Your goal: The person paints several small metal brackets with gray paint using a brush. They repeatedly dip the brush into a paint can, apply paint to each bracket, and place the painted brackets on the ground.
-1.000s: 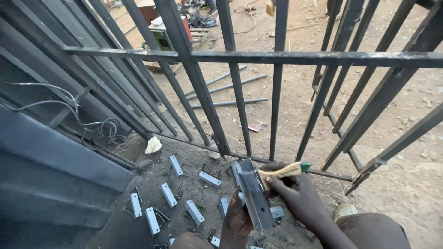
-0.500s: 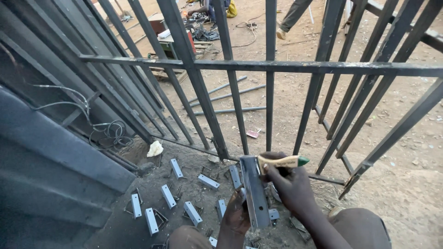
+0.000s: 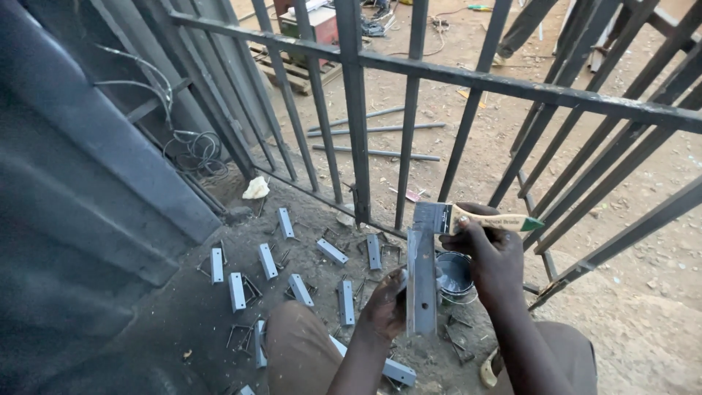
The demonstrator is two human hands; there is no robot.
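Note:
My left hand [image 3: 385, 303] grips a grey metal channel piece [image 3: 421, 281] near its lower end and holds it upright in front of me. My right hand [image 3: 491, 252] holds a paintbrush [image 3: 482, 222] by its pale wooden handle with a green tip. The bristles lie against the top of the channel piece. Just behind the piece, on the ground, stands a small open tin of grey paint [image 3: 454, 274].
Several short grey-painted metal pieces [image 3: 267, 260] lie spread on the dirt to the left. A grey barred gate [image 3: 355, 110] stands close ahead, another leans at right. Loose wire [image 3: 191, 150] hangs at left. Rods [image 3: 376, 152] lie beyond the bars. My knees [image 3: 292, 344] are below.
The view has shifted closer and to the right. The brush has moved up the channel piece to its top end, and the paint tin has come into sight behind it.

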